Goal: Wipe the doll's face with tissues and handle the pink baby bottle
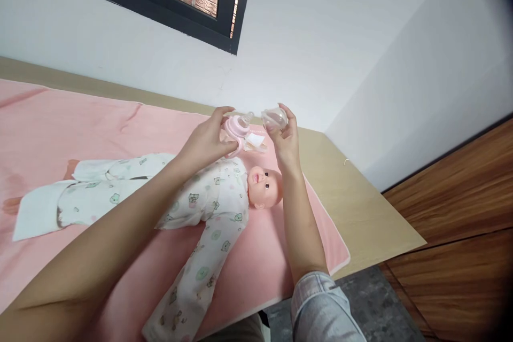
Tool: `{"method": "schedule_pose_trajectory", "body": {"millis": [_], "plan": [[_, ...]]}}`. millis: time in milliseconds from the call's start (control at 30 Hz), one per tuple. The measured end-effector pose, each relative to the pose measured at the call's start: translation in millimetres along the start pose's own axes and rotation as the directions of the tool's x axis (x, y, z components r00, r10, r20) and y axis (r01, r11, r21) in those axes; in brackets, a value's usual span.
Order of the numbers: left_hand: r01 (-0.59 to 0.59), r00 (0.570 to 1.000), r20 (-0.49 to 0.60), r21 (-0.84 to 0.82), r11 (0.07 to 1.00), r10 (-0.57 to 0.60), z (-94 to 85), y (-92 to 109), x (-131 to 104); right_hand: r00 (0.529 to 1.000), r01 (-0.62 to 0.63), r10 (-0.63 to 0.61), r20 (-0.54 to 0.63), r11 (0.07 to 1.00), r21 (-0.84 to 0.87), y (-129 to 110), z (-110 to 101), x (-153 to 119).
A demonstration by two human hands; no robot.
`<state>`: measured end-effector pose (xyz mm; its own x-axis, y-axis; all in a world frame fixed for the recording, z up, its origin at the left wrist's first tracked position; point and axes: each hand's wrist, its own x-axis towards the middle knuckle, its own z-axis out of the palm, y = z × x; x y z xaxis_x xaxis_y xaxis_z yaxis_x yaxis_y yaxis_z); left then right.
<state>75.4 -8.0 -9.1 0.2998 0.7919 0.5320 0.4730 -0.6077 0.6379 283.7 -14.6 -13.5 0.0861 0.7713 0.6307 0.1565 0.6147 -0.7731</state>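
My left hand (214, 136) is closed round a baby bottle (236, 127) with a pink collar and a clear teat that points up and right. In my right hand (285, 139) is a clear, dome-shaped bottle cap (274, 117), held apart from the teat by a small gap. Both hands are raised above the head end of a baby doll (265, 187). The doll lies on its back in white printed clothes (216, 197), its head to the right. My left forearm hides part of its body and legs.
A pink blanket (248, 256) lies under the doll on a wooden table (340, 192). Beside the doll's head is a small white tag or packet (255, 141). White walls and a dark-framed window (228, 26) stand behind; wood-grain panels (460, 214) are at right.
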Motion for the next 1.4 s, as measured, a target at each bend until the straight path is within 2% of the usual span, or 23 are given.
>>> {"method": "schedule_pose_trajectory", "body": {"millis": [133,267,400,633,800,900,967,1033,1067,1100,1167,1233,1300,1333,1367,1400], "plan": [[-0.042,0.999,0.023,0.078,0.996,0.040,6.1,8,-7,0.995,0.034,-0.032,0.093,0.999,-0.020,-16,21,-11],[-0.063,0.998,0.012,0.115,0.991,0.062,7.9,8,-7,0.989,0.048,-0.042,0.142,0.998,-0.038,-14,31,-17],[-0.081,0.997,-0.007,0.131,0.988,0.083,8.3,8,-7,0.985,0.005,-0.001,0.171,1.000,-0.025,-15,36,-21],[-0.079,0.997,-0.003,0.127,0.989,0.080,10.0,10,-7,0.991,-0.070,0.069,0.118,0.998,0.003,-15,41,-24],[-0.103,0.995,0.029,0.132,0.986,0.100,6.5,10,-8,0.995,-0.008,0.015,0.101,0.998,-0.070,0,29,-17],[-0.136,0.990,0.061,0.136,0.981,0.129,2.0,17,-12,1.000,0.012,-0.012,-0.002,0.989,-0.148,14,9,-6],[-0.191,0.972,0.155,0.102,0.976,0.174,-0.7,25,-16,0.995,-0.004,-0.019,-0.099,0.974,-0.228,24,-10,2],[-0.259,0.918,0.324,0.049,0.965,0.230,-3.0,34,-23,0.984,-0.052,-0.008,-0.180,0.944,-0.325,35,-31,7],[-0.302,0.867,0.422,0.021,0.953,0.265,-4.3,39,-27,0.976,-0.087,0.004,-0.218,0.924,-0.373,41,-41,8],[-0.352,0.798,0.520,-0.009,0.936,0.305,-5.7,43,-31,0.966,-0.125,0.015,-0.259,0.900,-0.417,47,-50,8],[-0.464,0.618,0.680,-0.089,0.882,0.394,-9.6,53,-41,0.938,-0.223,0.049,-0.344,0.844,-0.488,60,-66,6],[-0.568,0.438,0.766,-0.171,0.805,0.471,-14.5,63,-51,0.904,-0.327,0.095,-0.417,0.782,-0.530,72,-76,2],[-0.648,0.306,0.795,-0.229,0.726,0.524,-19.6,72,-63,0.877,-0.405,0.141,-0.459,0.730,-0.550,84,-83,-3],[-0.680,0.267,0.789,-0.253,0.688,0.553,-21.9,77,-70,0.868,-0.432,0.157,-0.472,0.709,-0.558,89,-86,-6],[-0.702,0.267,0.766,-0.262,0.663,0.585,-24.0,81,-78,0.861,-0.450,0.169,-0.479,0.691,-0.566,95,-88,-8],[-0.714,0.301,0.727,-0.257,0.651,0.618,-26.0,84,-86,0.858,-0.461,0.174,-0.483,0.677,-0.574,101,-90,-10]]}}
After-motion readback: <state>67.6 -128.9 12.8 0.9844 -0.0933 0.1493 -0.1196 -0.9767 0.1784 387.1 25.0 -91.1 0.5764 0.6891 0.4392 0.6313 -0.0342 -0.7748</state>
